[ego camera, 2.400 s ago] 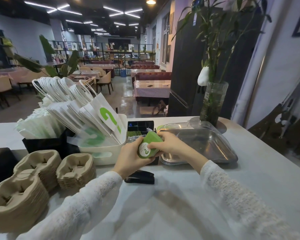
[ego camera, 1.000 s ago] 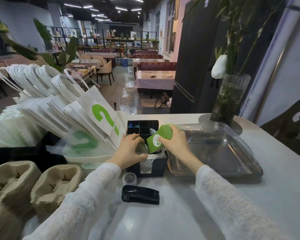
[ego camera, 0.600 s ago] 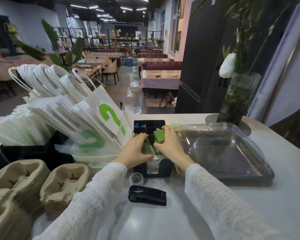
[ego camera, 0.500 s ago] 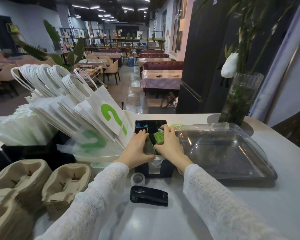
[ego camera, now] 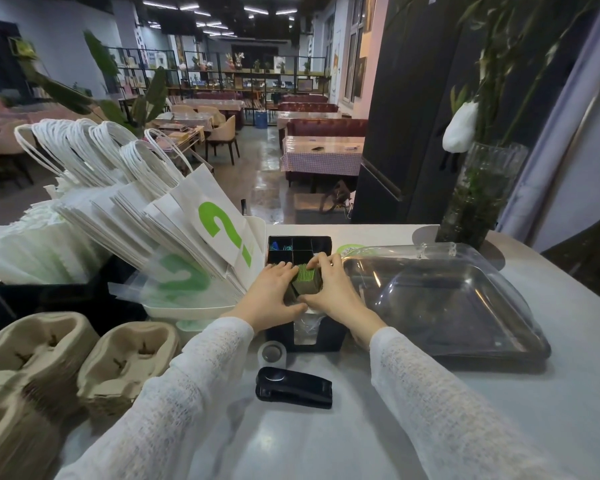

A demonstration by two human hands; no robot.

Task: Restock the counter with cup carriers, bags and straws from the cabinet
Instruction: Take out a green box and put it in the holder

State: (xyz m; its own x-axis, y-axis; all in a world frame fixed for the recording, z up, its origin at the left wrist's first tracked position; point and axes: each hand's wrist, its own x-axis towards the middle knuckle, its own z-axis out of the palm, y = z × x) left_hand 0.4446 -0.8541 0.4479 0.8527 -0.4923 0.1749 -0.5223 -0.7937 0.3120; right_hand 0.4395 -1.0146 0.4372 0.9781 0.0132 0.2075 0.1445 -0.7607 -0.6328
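We are cupping a green bundle of straws (ego camera: 305,274) between our left hand (ego camera: 272,295) and right hand (ego camera: 329,292), fingers curled around it to keep it upright while seating it in the black organizer (ego camera: 300,244) toward the counter's (ego camera: 378,427) far edge. We are counting 2 cup carrier stacks (ego camera: 80,362) at the left edge, 1 rack of bags (ego camera: 160,216) standing behind them for easy reach.

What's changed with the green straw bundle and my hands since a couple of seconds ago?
The straw bundle went from being held above the counter edge, forward and down into a compartment of the black organizer. The right hand lowered it in; now both it and the left hand press around it. The bags, cup carriers, tray and stapler stayed put.
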